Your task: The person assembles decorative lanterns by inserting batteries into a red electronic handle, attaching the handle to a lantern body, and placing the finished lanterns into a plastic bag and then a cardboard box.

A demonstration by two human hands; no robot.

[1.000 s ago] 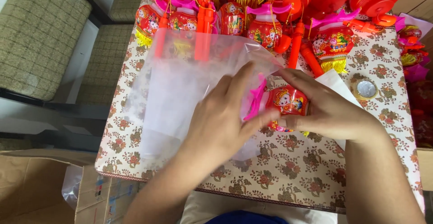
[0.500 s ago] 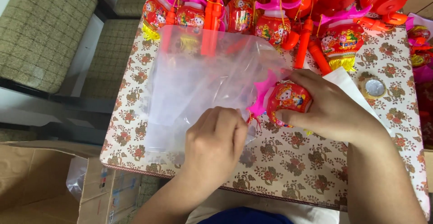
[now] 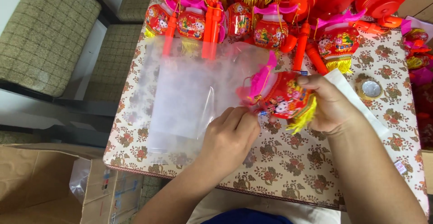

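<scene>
Fingers round red lantern — firmly.

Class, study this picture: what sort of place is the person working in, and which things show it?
Probably a home or small workshop used for packing toys: a table with a flowered cloth, rows of red toy lanterns, clear plastic bags, cardboard boxes beside cushioned chairs.

Glossy plastic lantern; clear film bag
</scene>
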